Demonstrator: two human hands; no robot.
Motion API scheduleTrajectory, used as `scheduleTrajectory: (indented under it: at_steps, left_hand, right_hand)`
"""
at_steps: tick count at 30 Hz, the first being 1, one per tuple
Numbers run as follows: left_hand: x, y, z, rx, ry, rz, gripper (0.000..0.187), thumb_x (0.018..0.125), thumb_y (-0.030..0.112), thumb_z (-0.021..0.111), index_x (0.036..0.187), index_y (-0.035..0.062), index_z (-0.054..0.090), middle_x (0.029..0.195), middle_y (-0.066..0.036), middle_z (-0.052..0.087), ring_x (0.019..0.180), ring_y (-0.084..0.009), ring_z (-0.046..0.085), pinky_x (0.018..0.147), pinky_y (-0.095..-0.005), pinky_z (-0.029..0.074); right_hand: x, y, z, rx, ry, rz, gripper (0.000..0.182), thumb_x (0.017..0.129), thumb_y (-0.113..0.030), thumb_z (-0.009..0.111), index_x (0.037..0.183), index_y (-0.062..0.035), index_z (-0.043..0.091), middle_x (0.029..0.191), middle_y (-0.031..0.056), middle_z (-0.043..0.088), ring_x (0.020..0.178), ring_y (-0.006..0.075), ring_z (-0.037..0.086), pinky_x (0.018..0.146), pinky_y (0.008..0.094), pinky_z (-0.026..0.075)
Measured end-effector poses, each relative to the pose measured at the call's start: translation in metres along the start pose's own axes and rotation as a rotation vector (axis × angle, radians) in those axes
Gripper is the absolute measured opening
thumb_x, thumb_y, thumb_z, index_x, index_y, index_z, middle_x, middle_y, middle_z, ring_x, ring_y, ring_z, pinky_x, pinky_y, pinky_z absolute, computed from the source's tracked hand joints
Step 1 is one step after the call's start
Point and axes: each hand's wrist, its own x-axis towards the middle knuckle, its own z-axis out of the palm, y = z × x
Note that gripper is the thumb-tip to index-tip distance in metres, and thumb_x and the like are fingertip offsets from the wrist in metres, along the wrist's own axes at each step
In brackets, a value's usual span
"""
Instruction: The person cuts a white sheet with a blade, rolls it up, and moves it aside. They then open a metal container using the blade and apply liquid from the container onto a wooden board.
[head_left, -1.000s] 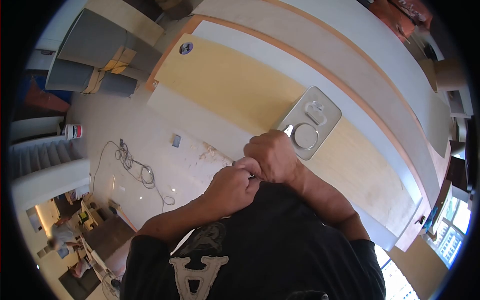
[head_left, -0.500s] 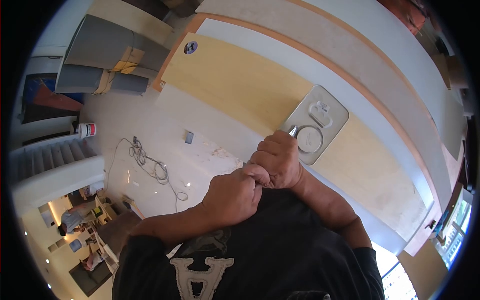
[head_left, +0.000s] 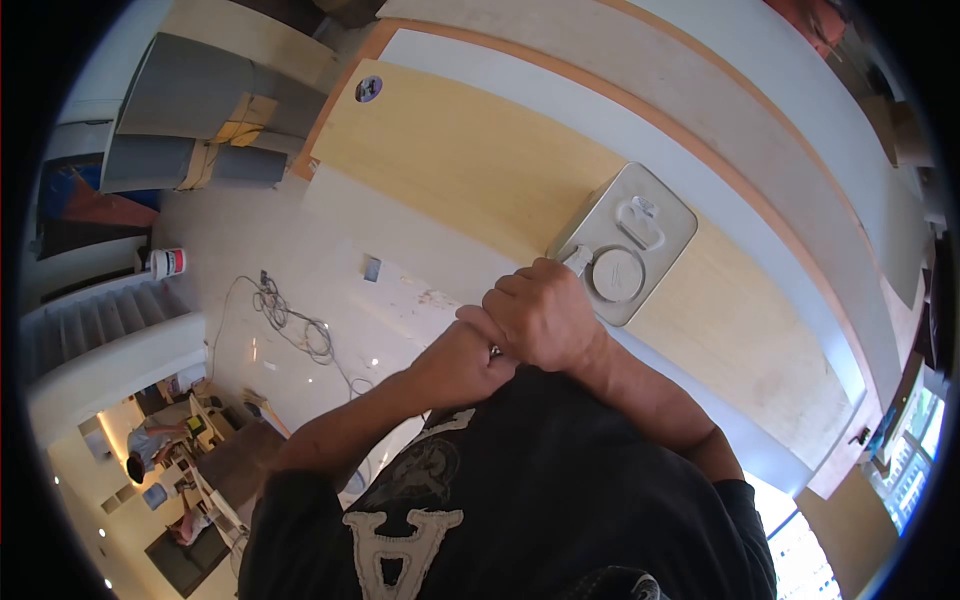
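Both my hands are closed, one against the other, in front of my dark shirt. My right hand is wrapped round a hand tool whose pale metal tip sticks out beside the tin's round lid. My left hand is a fist pressed to the lower side of the right. A small metal bit shows between the two hands; the fingers hide the rest, so the tool's kind cannot be told. The rectangular metal tin, with a carrying handle on top, stands just beyond my right hand.
The tin stands on a long plywood board bearing a round sticker. A coiled cable, a small grey plate and a white bucket are on the floor. Wrapped grey panels lean at upper left. People work at lower left.
My hands have moved slightly left and up, and turned a little. The tool's tip has shifted left and looks paler. The tin appears tilted, showing more of its side.
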Motion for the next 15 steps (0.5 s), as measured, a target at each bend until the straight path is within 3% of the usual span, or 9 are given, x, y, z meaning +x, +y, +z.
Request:
scheduleTrajectory:
  at_steps: [3,6,9,12,15]
  left_hand:
    - [0.002,-0.009,-0.008,-0.034,-0.098,-0.069,0.016,0.083,0.012,0.067,0.089,-0.0022,0.068,0.082,-0.020,0.068,0.076,-0.0336,0.068,0.069,-0.0397,0.052]
    - [0.000,-0.027,-0.008,-0.153,-0.120,0.012,0.025,0.084,0.010,0.069,0.105,-0.0032,0.063,0.083,-0.015,0.068,0.082,-0.0263,0.068,0.071,-0.0364,0.053]
    - [-0.001,0.015,-0.055,-0.468,-0.415,-0.285,0.040,0.082,0.013,0.076,0.115,-0.0024,0.061,0.084,-0.014,0.068,0.085,-0.0221,0.068,0.074,-0.0351,0.054]
    - [-0.018,0.043,-0.075,-0.626,-0.365,0.011,0.055,0.079,0.019,0.079,0.125,-0.0011,0.057,0.094,-0.016,0.066,0.076,-0.0280,0.066,0.070,-0.0361,0.054]
    - [0.012,0.050,-0.072,0.157,0.182,0.729,0.057,0.073,0.016,0.087,0.120,0.0009,0.059,0.088,-0.016,0.067,0.073,-0.0247,0.067,0.064,-0.0319,0.053]
  right_hand:
    - [0.006,-0.001,0.002,-0.048,-0.073,0.010,0.040,0.086,-0.033,0.072,0.057,-0.0116,0.054,0.055,0.0039,0.053,0.051,0.0242,0.057,0.051,0.0381,0.044]
    - [0.003,0.000,0.001,0.002,-0.035,-0.030,0.040,0.089,-0.033,0.069,0.059,-0.0112,0.053,0.056,0.0046,0.051,0.052,0.0262,0.055,0.052,0.0386,0.042]
    - [0.007,0.005,-0.006,0.096,0.040,-0.044,0.041,0.093,-0.036,0.064,0.063,-0.0095,0.054,0.060,0.0072,0.052,0.056,0.0294,0.056,0.055,0.0395,0.043]
    - [0.019,-0.002,-0.031,0.269,-0.094,0.165,0.050,0.101,-0.043,0.053,0.070,-0.0043,0.056,0.068,0.0149,0.056,0.066,0.0351,0.058,0.065,0.0419,0.047]
    - [0.045,-0.009,-0.057,0.686,-0.097,0.438,0.060,0.105,-0.050,0.044,0.077,-0.0004,0.061,0.067,0.0165,0.057,0.066,0.0322,0.058,0.067,0.0407,0.048]
